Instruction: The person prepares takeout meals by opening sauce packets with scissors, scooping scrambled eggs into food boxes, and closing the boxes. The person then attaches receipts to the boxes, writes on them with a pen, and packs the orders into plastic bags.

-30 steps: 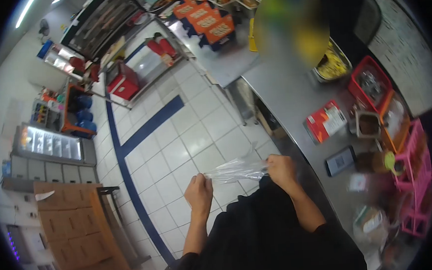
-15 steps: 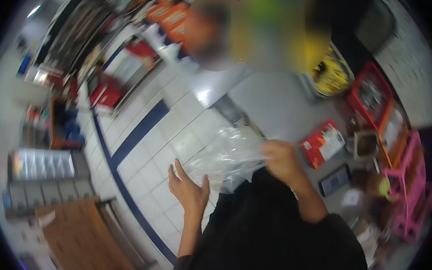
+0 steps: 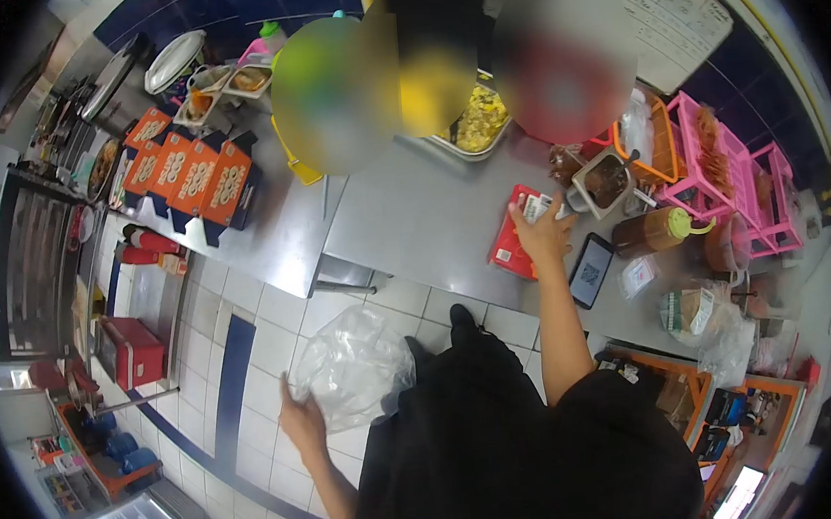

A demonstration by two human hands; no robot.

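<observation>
A clear plastic bag (image 3: 351, 368) hangs loosely in front of my body, above the tiled floor. My left hand (image 3: 304, 420) is at its left edge, index finger pointing up and the other fingers closed against the plastic. My right hand (image 3: 545, 234) reaches over the steel counter onto a red and white box (image 3: 512, 244), thumb and fingers spread across its right side. The box lies flat; whether the fingertips press on it, I cannot tell. Just right of that hand lies a phone (image 3: 591, 270) showing a square code, beside a metal container of dark sauce (image 3: 607, 181).
Orange printed boxes (image 3: 192, 178) stand on the counter's left part. A tray of yellow food (image 3: 479, 120) is at the far edge, near blurred people. To the right are a sauce bottle (image 3: 656, 230), a pink rack (image 3: 714, 160) and plastic bags (image 3: 725, 340).
My right hand has let go of the bag and moved to the red box. My left hand, open before, has closed on the bag. The view has turned rightward.
</observation>
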